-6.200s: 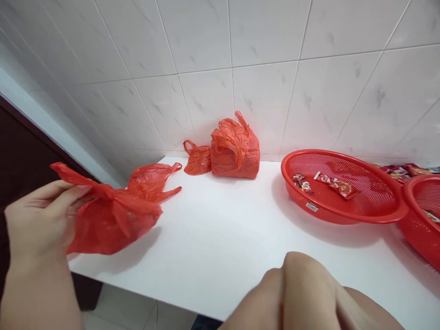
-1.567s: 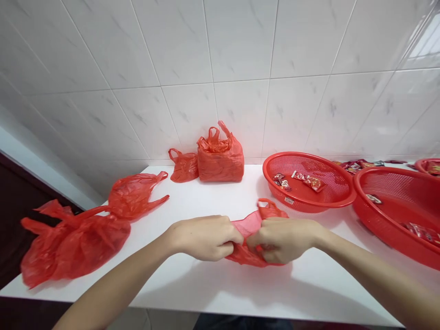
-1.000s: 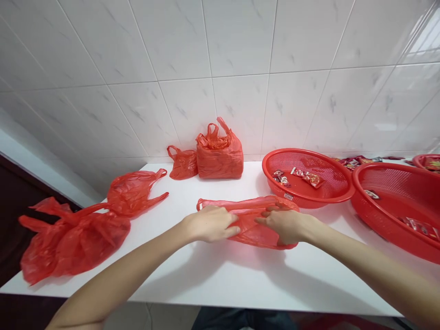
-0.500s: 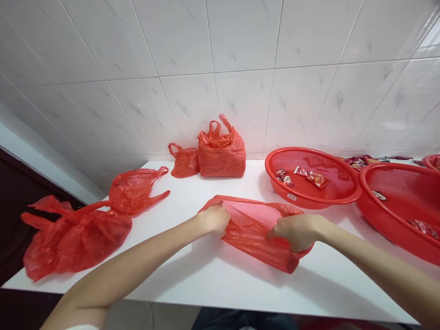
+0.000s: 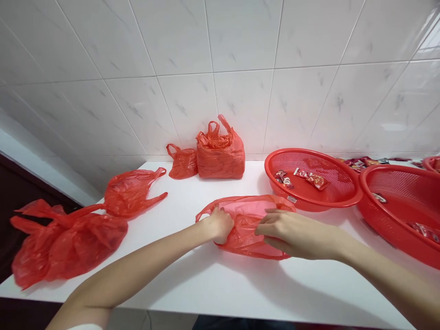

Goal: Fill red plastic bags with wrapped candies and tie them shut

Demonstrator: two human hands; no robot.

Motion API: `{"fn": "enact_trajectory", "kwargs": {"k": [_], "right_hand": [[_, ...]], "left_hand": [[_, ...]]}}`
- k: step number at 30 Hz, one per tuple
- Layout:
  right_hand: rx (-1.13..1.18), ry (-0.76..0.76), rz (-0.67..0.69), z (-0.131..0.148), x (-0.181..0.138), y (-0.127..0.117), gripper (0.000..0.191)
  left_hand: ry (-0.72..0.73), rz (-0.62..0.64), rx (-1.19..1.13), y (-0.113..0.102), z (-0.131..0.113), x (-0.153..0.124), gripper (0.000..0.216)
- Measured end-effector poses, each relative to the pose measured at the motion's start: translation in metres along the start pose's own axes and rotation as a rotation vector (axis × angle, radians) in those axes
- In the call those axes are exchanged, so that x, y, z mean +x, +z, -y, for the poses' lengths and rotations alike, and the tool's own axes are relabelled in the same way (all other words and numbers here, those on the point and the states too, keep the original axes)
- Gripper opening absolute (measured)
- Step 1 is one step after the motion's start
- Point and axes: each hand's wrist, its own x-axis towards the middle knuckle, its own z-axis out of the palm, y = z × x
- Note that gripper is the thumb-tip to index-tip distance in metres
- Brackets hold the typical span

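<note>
A thin red plastic bag [image 5: 250,247] lies on the white table in front of me, its mouth spread wide and facing up. My left hand [image 5: 222,225] is at the left side of the mouth, fingers curled down onto the film, with a handle loop beside the wrist. Over the right part of the opening is my right hand [image 5: 283,231]. Its fingers stretch to the left, spaced apart, with nothing visible in them. Its fingertips are over the bag's inside; whether they touch the film I cannot tell.
A full red bag [image 5: 220,158] and a smaller red bag [image 5: 184,163] stand by the tiled wall. Knotted red bags [image 5: 79,243] and another bag [image 5: 129,192] lie left. At right are a red basket [image 5: 311,201] with snack packets [image 5: 311,178] and a second basket [image 5: 402,220].
The bag's mouth has opened wider and turned upward. My right hand has let go of its right side and straightened its fingers. My left hand has shifted slightly right.
</note>
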Motion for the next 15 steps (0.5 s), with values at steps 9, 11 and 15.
{"fn": "enact_trajectory", "kwargs": {"k": [9,11,15], "right_hand": [[-0.395,0.206,0.020,-0.043,0.027,0.067,0.017],[-0.392,0.232,0.061,-0.042,0.027,0.071,0.017],[-0.390,0.285,0.140,-0.029,0.028,0.065,0.041]], "left_hand": [[-0.014,-0.005,0.000,0.009,0.005,-0.001,0.018],[-0.013,0.012,0.019,0.008,0.007,-0.002,0.014],[0.054,0.005,0.028,-0.002,0.002,-0.008,0.015]]}}
